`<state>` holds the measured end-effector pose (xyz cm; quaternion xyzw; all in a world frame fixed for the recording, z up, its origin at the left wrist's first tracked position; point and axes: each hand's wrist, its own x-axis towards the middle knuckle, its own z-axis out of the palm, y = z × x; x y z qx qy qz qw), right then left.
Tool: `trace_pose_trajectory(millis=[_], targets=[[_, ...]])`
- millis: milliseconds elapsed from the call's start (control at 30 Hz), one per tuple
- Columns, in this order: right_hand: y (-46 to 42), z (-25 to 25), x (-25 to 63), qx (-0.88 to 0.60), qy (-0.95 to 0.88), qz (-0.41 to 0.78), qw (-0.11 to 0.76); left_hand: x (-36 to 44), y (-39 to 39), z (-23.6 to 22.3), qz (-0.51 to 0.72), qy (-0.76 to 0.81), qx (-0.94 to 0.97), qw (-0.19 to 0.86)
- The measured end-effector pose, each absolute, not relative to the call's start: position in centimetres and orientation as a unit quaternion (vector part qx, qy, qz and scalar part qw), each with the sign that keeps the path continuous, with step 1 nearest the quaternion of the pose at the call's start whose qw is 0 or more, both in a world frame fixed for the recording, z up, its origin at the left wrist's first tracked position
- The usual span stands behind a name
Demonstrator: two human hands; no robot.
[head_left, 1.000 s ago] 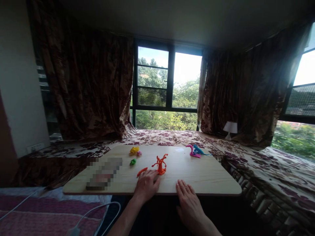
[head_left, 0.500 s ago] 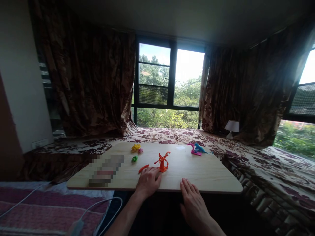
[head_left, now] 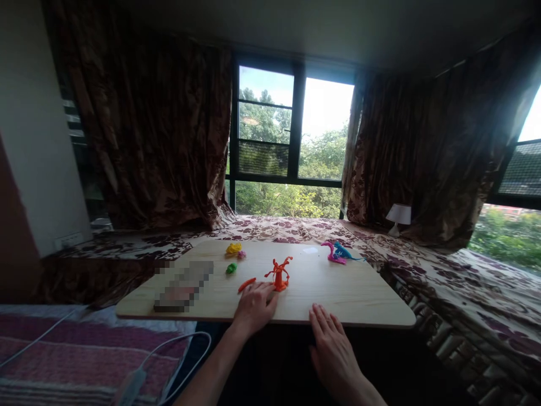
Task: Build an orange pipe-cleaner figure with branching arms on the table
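My left hand [head_left: 255, 306] lies flat on the wooden table [head_left: 359, 299], fingers spread, just in front of an orange clay figure [head_left: 279, 273] and an orange clay strip [head_left: 246, 283]. Its fingertips are close to the figure's base but hold nothing. At the table's near edge my right hand [head_left: 329, 344] rests flat and open, fingers stretched forward. Farther back lie a green clay lump [head_left: 231, 268], a yellow lump [head_left: 233, 247] with a small pink bit [head_left: 241, 254], and pink and blue clay figures [head_left: 338, 252].
A blurred flat object [head_left: 181, 285] lies on the table's left part. A patterned bedspread [head_left: 422, 265] surrounds the table, with a small white lamp [head_left: 399, 217] at the back right. A white cable [head_left: 169, 361] runs over the striped blanket at lower left. Curtains and windows stand behind.
The view has shifted slightly upward and closer. Both hands stay flat in about the same places; the right hand has slid a little toward the table's near edge.
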<state>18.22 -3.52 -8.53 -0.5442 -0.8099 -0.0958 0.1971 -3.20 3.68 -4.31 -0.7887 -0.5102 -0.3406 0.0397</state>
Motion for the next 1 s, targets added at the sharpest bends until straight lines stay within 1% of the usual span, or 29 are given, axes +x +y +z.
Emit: trace_pose_trajectory(millis=[133, 267, 400, 500, 600, 667, 767, 833, 900, 933, 1000], targets=[[-1.7, -7.6, 16.8, -0.533, -0.821, -0.075, 0.192, -3.1, 3.8, -4.3, -0.334, -0.514, -0.789, 0.047], [0.0, -7.3, 18.2, -0.565, -0.8, -0.08, 0.188, -3.1, 3.7, -4.3, -0.337, -0.518, -0.784, 0.056], [-1.4, -8.0, 20.2, -0.565, -0.796, -0.103, 0.191, -3.0, 3.3, -4.0, -0.346, -0.519, -0.78, 0.055], [-2.8, -7.7, 20.6, -0.55, -0.808, -0.088, 0.194, -3.1, 3.3, -4.0, -0.357, -0.518, -0.775, 0.056], [-2.7, -6.3, 20.5, -0.552, -0.803, -0.057, 0.217, -3.5, 3.7, -4.3, -0.376, -0.525, -0.761, 0.055], [-1.9, -5.3, 20.4, -0.556, -0.793, -0.026, 0.248, -3.8, 3.8, -4.6, -0.4, -0.537, -0.74, 0.057], [0.0, -4.4, 19.6, -0.536, -0.769, 0.068, 0.341, -3.9, 3.1, -4.7, -0.444, -0.55, -0.705, 0.065], [1.1, -4.3, 18.3, -0.491, -0.735, 0.187, 0.429, -3.5, 2.1, -4.5, -0.472, -0.545, -0.69, 0.061], [1.6, -4.3, 16.7, -0.421, -0.688, 0.317, 0.499, -2.8, 0.8, -4.1, -0.496, -0.533, -0.684, 0.041], [1.7, -4.3, 15.8, -0.388, -0.665, 0.369, 0.52, -2.4, 0.2, -3.9, -0.506, -0.526, -0.683, 0.027], [1.4, -4.0, 14.2, -0.348, -0.633, 0.433, 0.539, -1.7, -0.7, -3.6, -0.519, -0.516, -0.681, -0.002]])
